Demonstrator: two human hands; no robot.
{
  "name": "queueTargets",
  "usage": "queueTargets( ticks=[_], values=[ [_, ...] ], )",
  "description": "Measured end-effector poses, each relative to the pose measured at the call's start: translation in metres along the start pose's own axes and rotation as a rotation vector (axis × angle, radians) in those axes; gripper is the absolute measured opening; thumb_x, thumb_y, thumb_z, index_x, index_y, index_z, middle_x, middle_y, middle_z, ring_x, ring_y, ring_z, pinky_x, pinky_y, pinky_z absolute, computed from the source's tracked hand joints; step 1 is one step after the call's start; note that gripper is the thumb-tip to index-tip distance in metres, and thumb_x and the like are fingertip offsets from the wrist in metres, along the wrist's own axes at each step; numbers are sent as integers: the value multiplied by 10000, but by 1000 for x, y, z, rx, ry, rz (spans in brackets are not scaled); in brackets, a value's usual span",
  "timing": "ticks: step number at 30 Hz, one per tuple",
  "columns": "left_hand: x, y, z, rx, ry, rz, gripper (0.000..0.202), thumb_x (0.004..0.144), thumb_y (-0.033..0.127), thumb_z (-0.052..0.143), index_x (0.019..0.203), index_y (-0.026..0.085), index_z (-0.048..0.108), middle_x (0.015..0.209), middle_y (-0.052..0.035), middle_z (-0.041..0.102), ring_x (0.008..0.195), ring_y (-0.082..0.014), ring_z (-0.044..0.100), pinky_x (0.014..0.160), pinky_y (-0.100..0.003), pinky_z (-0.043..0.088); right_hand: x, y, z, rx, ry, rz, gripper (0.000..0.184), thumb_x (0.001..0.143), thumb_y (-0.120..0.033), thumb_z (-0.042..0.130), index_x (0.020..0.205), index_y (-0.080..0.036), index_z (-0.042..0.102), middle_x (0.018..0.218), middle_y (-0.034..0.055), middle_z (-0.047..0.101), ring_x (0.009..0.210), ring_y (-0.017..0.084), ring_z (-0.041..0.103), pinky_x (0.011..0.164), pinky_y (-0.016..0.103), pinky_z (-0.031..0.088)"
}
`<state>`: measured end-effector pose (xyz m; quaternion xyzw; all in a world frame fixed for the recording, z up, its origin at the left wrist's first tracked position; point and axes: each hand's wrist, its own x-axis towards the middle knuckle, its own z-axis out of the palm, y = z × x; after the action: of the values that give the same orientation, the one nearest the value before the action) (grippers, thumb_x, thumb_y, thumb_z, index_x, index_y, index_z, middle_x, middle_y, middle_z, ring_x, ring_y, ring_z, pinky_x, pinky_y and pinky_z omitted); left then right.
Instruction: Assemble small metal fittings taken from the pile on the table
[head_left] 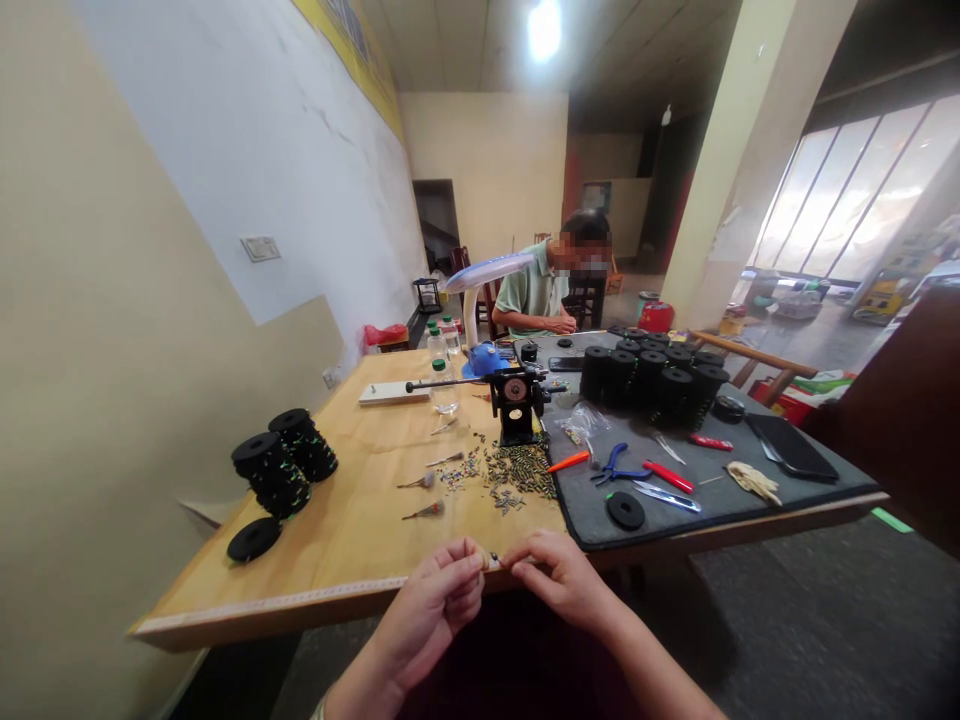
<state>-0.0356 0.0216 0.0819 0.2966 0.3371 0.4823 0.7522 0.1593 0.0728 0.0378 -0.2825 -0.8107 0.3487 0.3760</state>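
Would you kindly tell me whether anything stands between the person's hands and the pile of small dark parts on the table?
Nothing visible does: the left hand and right hand are at the table's near edge, and the pile lies just ahead of them.

Prob. a small assembly workshop: wood workbench (337,530), grey mat (720,515), pliers (616,465), black spools (270,475) everywhere.

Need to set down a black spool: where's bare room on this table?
Bare light wood lies between the black wound spools and your left hand. The grey mat is crowded, with blue-handled pliers, and dark metal bits crowd mid-table.
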Motion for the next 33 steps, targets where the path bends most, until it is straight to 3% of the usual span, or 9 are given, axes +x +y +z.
queueTargets(
  ticks=[3, 7, 19, 33],
  values=[
    [1, 1, 2, 20, -3, -18, 265, 712, 278, 743, 683, 139, 519, 494, 106, 248, 445, -29, 155, 440, -181, 119, 4, -11, -1, 30, 18, -29, 172, 877, -239, 531, 981, -216, 665, 882, 45, 656, 835, 194, 583, 751, 290, 420],
    [1, 2, 3, 28, 6, -23, 294, 690, 292, 760, 675, 144, 507, 493, 106, 252, 448, -30, 158, 441, -183, 120, 9, -18, 4, 56, 66, -43, 139, 826, -198, 519, 882, -195, 646, 829, 38, 632, 802, 188, 570, 719, 280, 416],
    [1, 3, 7, -16, 35, -16, 316, 650, 290, 790, 677, 136, 516, 498, 107, 258, 443, -22, 160, 442, -174, 125, 9, -19, 8, 140, 87, 17, 107, 804, -172, 504, 776, -187, 607, 797, 23, 658, 759, 173, 587, 708, 271, 424],
    [1, 2, 8, -3, 7, -31, 310, 662, 290, 782, 670, 139, 511, 484, 110, 242, 442, -25, 157, 434, -174, 127, 1, -8, 11, 147, 72, 74, 155, 803, -154, 555, 891, -185, 679, 841, 24, 683, 799, 178, 614, 733, 277, 458]
  ],
)
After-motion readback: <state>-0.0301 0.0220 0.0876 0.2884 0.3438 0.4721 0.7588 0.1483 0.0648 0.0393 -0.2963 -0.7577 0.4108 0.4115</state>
